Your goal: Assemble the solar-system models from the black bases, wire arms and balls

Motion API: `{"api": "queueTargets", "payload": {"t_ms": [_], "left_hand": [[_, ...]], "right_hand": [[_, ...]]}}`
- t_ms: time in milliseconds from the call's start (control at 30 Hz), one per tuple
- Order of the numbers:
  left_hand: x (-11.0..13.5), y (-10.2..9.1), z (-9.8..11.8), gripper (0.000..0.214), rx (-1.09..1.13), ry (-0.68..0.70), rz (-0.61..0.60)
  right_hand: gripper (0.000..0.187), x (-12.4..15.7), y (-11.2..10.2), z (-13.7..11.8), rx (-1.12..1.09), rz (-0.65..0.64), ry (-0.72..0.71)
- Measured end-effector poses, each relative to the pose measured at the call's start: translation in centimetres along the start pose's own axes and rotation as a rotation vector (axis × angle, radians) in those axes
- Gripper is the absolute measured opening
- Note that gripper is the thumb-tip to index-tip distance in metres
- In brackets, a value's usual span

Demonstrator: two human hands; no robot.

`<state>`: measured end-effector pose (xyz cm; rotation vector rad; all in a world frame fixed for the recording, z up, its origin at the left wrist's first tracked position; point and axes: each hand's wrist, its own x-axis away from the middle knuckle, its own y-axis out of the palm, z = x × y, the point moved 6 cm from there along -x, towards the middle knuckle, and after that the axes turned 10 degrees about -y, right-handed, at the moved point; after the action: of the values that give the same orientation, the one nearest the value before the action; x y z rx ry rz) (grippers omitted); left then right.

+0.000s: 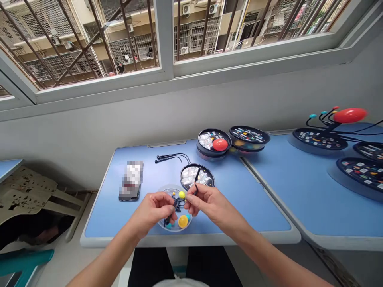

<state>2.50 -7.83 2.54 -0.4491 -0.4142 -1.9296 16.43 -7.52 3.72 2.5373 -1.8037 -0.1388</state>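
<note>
Blue tops edged in pale grey make up the bench (101, 215) across the centre of the frame and a second bench (287, 191) butted against it at right. Behind them runs a plain grey wall (119, 119) beneath a pale window frame (166, 40); brown bars (206, 28) cross the glass, with a building (191, 38) beyond. A teal seat (26, 261) shows at lower left.

At lower centre, the left hand (160, 209) has its grip closed around a black part (168, 219), and the right hand (206, 201) pinches a thin black rod (196, 190). Both parts are just above a clear bowl (179, 231) of small pieces, among them a yellow ball (182, 221).

A round black base (188, 176) lies just behind the right hand, curved rods (169, 156) near it, a phone (131, 185) well to the left. Near the wall, a red ball (220, 144) tops another base (206, 139); more assemblies (317, 139) stand at right.
</note>
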Motion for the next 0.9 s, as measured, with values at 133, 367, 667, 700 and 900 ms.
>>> {"api": "queueTargets", "payload": {"t_ms": [133,367,667,700,900], "left_hand": [[0.9,-0.1,-0.5,0.019,-0.018,0.095,0.129],[1.6,-0.6,-1.8,0.028,0.017,0.132,0.157],[2.3,-0.7,-0.7,0.022,0.033,0.179,0.199],[2.4,-0.7,-0.5,0.021,0.025,0.184,0.202],[3.2,0.6,-0.4,0.021,-0.029,0.185,0.162]], "right_hand": [[0.03,0.7,0.2,-0.4,-0.002,-0.005,0.011],[0.034,1.6,0.0,-0.7,0.041,0.003,-0.013],[0.045,3.1,2.0,0.1,0.01,-0.24,0.161],[0.045,3.3,2.2,0.3,-0.003,-0.248,0.202],[0.037,3.8,3.5,1.2,-0.149,-0.282,0.412]]}}
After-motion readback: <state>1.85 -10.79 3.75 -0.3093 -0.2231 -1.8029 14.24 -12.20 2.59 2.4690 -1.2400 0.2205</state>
